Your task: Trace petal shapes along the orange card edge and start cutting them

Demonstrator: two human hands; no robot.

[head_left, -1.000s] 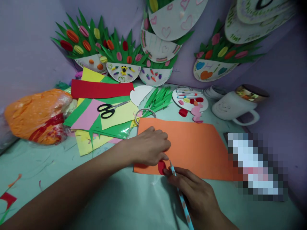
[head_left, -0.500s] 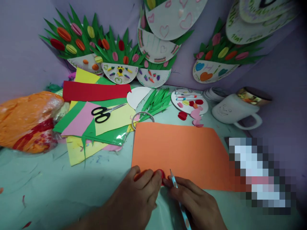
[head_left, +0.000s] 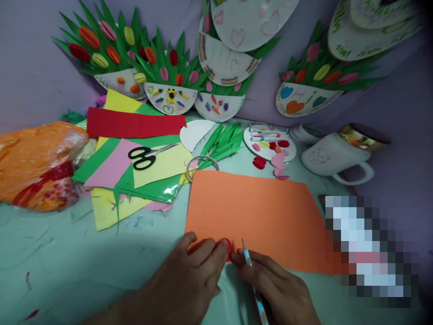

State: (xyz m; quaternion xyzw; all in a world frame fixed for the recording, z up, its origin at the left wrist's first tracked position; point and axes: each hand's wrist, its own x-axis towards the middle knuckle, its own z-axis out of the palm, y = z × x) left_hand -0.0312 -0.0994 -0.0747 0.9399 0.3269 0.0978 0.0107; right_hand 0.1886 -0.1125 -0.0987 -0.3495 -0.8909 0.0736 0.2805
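My left hand point(head_left: 199, 266) lies over the lower left edge of an orange paper sheet point(head_left: 257, 212), fingertips pressing a small red paper oval point(head_left: 228, 249) down on it. Much of the oval is hidden under those fingers. A light blue patterned pencil point(head_left: 248, 257) is gripped in my right hand point(head_left: 274, 282), its tip pointing up and away from me over the sheet. The fingertips of my right hand are close beside the oval's right edge.
Black-handled scissors point(head_left: 144, 158) rest on a pile of coloured papers with a red strip point(head_left: 135, 124). Left stands an orange plastic bag point(head_left: 34, 162). Behind the sheet are green paper leaves point(head_left: 223, 142), a plate of markers point(head_left: 248, 144) and a white mug point(head_left: 333, 155). Paper-plate flower crafts point(head_left: 171, 97) line the wall.
The view has shifted slightly. Both hands keep nearly the same place, the left on the red oval and the right around the pencil.
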